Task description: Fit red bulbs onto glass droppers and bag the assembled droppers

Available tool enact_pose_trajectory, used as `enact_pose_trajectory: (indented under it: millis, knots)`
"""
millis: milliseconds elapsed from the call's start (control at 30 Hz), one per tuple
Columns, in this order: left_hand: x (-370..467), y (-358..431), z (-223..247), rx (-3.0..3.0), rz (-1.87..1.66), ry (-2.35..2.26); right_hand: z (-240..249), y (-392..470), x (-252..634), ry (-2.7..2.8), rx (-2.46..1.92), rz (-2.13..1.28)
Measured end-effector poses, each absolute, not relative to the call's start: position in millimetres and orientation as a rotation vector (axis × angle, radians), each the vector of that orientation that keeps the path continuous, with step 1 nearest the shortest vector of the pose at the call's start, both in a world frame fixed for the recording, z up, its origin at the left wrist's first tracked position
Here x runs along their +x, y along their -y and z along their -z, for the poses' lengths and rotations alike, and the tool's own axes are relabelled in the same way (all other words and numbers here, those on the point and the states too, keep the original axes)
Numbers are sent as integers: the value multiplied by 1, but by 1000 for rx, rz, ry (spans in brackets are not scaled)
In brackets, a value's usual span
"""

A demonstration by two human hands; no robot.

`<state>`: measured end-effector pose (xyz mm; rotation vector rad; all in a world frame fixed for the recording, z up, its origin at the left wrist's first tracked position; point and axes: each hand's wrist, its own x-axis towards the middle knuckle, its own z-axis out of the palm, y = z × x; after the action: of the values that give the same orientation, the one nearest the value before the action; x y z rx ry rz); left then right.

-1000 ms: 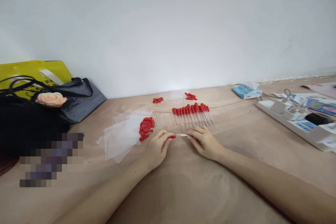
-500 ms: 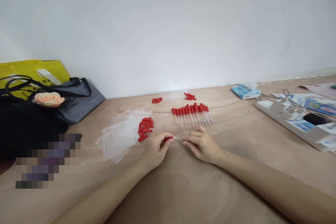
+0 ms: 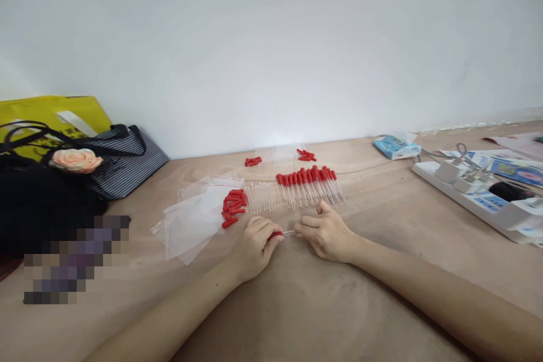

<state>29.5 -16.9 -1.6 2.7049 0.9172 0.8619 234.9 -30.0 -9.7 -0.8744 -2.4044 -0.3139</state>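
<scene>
Red bulb (image 3: 276, 233), clear tube (image 3: 289, 232), end to end

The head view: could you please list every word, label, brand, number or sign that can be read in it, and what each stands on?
No text reads clearly.
Yellow bag: dark characters, partly covered, unreadable.
Blue-and-white pack: pale lettering, too blurred to read.
Printed papers at the right: print too small and blurred.
Red caps and clear plastic bags: no text can be made out.
</scene>
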Motion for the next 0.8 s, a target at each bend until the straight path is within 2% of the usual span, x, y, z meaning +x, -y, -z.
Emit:
enact_pose_trajectory:
  millis: [367,800]
  knots:
    - [31,17,5,2805,-901,-798,11,35,225,2356,-864,126]
    - [25,13,1,2675,-986,-1025,6,31,232,2339,-1029,35]
